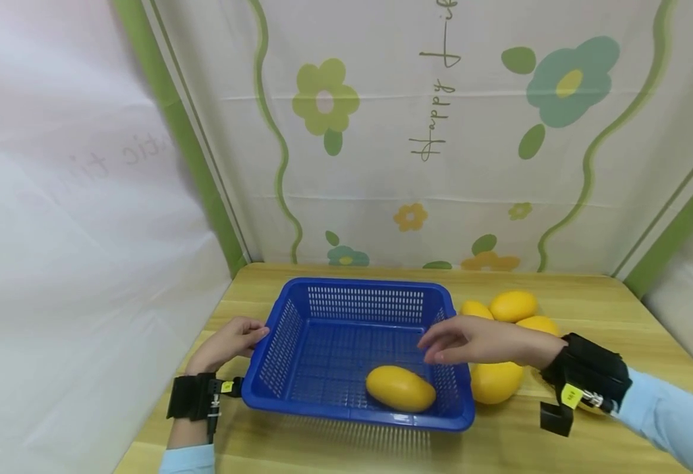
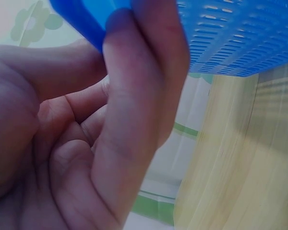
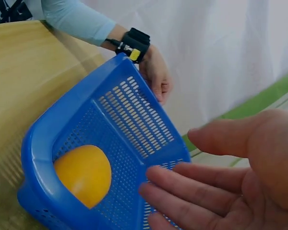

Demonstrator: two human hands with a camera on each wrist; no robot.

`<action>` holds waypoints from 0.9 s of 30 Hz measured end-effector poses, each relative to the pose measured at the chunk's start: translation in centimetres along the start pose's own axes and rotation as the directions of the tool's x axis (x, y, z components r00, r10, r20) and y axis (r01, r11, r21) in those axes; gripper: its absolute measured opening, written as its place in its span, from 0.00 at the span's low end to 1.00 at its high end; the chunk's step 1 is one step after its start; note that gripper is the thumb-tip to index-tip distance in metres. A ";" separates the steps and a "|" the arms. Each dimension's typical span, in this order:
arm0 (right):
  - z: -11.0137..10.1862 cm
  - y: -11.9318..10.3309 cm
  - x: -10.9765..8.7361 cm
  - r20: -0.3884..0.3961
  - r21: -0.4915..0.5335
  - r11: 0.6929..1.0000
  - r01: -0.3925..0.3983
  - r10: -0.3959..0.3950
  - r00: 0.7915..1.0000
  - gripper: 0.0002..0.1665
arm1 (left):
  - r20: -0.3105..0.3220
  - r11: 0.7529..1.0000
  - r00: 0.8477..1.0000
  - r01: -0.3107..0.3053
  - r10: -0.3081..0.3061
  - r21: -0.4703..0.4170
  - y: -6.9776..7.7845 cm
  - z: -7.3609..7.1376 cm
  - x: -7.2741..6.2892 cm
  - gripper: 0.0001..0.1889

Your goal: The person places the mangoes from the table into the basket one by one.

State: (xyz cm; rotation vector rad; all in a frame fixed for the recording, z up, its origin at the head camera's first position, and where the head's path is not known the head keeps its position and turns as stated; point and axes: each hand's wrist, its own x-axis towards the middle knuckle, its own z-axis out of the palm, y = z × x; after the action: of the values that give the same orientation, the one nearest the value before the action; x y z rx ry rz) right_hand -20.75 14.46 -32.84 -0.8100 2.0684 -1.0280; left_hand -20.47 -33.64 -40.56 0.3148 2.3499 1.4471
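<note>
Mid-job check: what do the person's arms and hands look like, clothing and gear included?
The left hand and right hand are ungloved. The left sleeve and right sleeve are light blue. The black left wristband and right wristband each carry a small dark mount, a silvery fitting and a yellow label with marks too small to read.

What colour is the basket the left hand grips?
Blue basket; it shows best in the head view.

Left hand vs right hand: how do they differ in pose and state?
Left hand pinches the left rim of the blue basket; right hand holds nothing.
Left hand is at the basket's outer left side; right hand hovers over its right side.
Left hand is bent around the rim; right hand is loosely extended.
Shared: black wrist strap, light blue sleeve.
</note>
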 end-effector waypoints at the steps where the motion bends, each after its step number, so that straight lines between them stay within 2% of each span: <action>1: -0.1 0.1 -0.3 0.003 0.009 1.000 0.010 -0.010 1.000 0.21 | 0.000 1.000 1.000 -0.001 0.001 -0.001 0.0 0.0 0.0 0.20; 9: -1.3 0.6 -2.8 -0.006 0.049 0.996 0.078 -0.078 0.997 0.22 | 0.008 1.000 1.000 0.007 -0.007 0.001 0.0 0.1 -0.1 0.20; 17: -2.3 1.6 -5.0 -0.046 0.052 0.995 0.080 -0.078 0.996 0.24 | -0.008 1.000 1.000 0.002 -0.002 0.015 0.1 0.0 -0.2 0.19; 27: -2.7 4.5 -6.9 -0.077 0.080 0.994 0.074 -0.068 0.995 0.25 | -0.014 1.000 1.000 0.003 -0.003 0.014 0.0 0.1 -0.1 0.20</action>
State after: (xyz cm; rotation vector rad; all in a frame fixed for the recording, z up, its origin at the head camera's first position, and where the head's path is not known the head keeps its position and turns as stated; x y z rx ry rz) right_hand -19.87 23.09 -33.35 -0.8196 2.0564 -1.1909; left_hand -20.34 -33.58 -40.54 0.3050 2.3719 1.4365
